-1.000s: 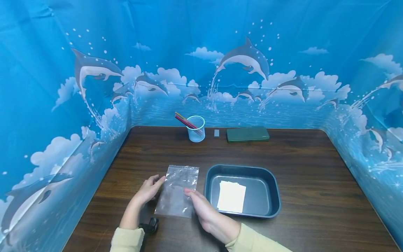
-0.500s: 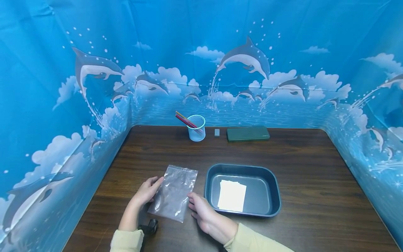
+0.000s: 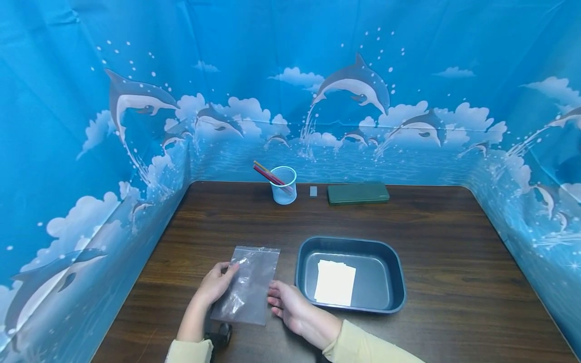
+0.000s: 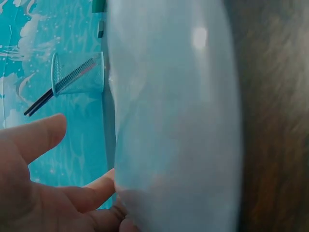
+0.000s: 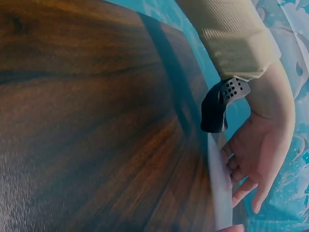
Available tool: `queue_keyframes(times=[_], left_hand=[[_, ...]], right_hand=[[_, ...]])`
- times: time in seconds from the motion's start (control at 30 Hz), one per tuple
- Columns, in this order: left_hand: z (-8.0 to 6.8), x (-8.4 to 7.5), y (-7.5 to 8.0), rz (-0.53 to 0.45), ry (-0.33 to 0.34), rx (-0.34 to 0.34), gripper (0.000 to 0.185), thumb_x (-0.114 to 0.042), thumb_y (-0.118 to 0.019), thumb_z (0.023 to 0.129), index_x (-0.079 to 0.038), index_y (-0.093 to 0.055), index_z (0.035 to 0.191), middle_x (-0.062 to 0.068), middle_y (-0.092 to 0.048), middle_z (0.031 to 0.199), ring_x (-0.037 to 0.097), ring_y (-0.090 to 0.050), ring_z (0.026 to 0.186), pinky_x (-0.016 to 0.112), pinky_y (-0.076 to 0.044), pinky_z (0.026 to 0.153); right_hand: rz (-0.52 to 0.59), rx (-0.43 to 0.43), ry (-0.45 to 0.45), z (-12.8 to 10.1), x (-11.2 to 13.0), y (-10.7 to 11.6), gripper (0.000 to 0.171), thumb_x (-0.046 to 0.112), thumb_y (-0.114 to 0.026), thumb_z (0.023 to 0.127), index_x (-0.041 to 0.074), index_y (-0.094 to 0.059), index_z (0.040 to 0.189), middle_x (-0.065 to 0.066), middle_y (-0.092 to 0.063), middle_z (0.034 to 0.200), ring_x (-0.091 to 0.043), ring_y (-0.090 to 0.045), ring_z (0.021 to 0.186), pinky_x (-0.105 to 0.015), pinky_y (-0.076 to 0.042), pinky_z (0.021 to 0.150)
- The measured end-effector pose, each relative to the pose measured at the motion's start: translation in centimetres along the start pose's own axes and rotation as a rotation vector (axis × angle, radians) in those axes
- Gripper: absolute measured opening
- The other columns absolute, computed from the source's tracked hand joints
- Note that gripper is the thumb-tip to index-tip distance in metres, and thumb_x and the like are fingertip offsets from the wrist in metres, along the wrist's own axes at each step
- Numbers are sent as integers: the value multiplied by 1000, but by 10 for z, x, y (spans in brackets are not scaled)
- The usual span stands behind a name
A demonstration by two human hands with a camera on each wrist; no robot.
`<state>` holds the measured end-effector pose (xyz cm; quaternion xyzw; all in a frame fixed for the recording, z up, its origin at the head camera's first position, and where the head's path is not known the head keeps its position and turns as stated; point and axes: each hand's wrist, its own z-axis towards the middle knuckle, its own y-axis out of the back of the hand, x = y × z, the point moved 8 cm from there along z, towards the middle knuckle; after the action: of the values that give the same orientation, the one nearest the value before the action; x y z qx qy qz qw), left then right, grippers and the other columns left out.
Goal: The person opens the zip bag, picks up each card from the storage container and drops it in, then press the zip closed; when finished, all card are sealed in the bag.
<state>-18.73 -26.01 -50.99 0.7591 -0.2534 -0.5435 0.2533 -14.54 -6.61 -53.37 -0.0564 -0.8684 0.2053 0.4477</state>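
A clear zip-top plastic bag (image 3: 248, 287) lies between my two hands in the head view. My left hand (image 3: 214, 286) is at its left edge; the left wrist view shows the thumb (image 4: 46, 135) spread away from the bag (image 4: 178, 106) while other fingers touch its edge. At the bag's right edge is my right hand (image 3: 295, 310), its fingers loosely bent beside the plastic. Whether they touch it cannot be made out. In the right wrist view, the left hand (image 5: 260, 145) reaches along the bag (image 5: 220, 188), seen nearly edge-on; little of the right hand shows there.
A dark tray (image 3: 376, 277) holding white paper pieces (image 3: 335, 283) stands right of the bag. Along the back of the wooden table (image 3: 454, 242) are a mesh pen cup (image 3: 283, 194) with pencils, a small grey block (image 3: 313, 191) and a green case (image 3: 357, 193).
The bag has moved toward the person and slightly left, tilting and then turning back. My left hand has come nearer with it; my right hand has drawn back from over the bag to its right edge.
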Motion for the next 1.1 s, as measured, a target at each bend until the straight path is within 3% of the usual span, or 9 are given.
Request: queue_keyframes(times=[0.13, 0.33, 0.57, 0.8, 0.97, 1.1], left_hand=[[-4, 2, 1, -11, 23, -47, 63, -44, -47, 99, 10, -46, 130, 25, -57, 106, 38, -56, 97, 53, -46, 83], [-6, -6, 13, -47, -23, -168, 45, -34, -51, 99, 6, -57, 118, 7, -53, 77, 21, -51, 68, 35, -42, 60], [-12, -28, 27, -97, -76, -283, 35, -32, -52, 99, -1, -59, 114, 5, -51, 74, 19, -47, 63, 31, -38, 56], [-30, -65, 42, -271, -242, -514, 25, -30, -57, 97, -7, -61, 105, 6, -50, 68, 18, -44, 57, 26, -34, 50], [-43, -96, 37, -417, -387, -555, 16, -18, -59, 97, -4, -59, 103, 5, -55, 65, 14, -41, 52, 24, -32, 47], [-51, -118, 29, -497, -484, -546, 13, -10, -58, 97, 1, -57, 104, 8, -61, 67, 9, -39, 50, 22, -31, 45]], right_hand=[[-19, 45, 11, 0, 1, -4, 39, 18, -51, 94, -2, -48, 128, -4, -50, 93, -9, -46, 70, -18, -37, 60], [-35, 88, 29, -2, 6, -10, 28, 20, -55, 95, 3, -55, 117, 2, -49, 85, -7, -44, 65, -18, -35, 57], [-21, 155, 106, -10, 28, -20, 15, 20, -57, 95, 7, -58, 103, 4, -51, 75, -6, -45, 63, -17, -36, 57], [-141, 178, 233, -30, 72, -14, 22, 21, -57, 95, 3, -59, 107, 1, -54, 82, -9, -47, 69, -20, -40, 61], [-295, 159, 364, -50, 104, 3, 26, 23, -57, 97, 3, -56, 113, -2, -58, 89, -14, -51, 78, -27, -43, 71], [-357, 170, 428, -64, 120, 15, 25, 24, -56, 98, 3, -55, 113, -5, -57, 87, -15, -49, 75, -26, -41, 68]])
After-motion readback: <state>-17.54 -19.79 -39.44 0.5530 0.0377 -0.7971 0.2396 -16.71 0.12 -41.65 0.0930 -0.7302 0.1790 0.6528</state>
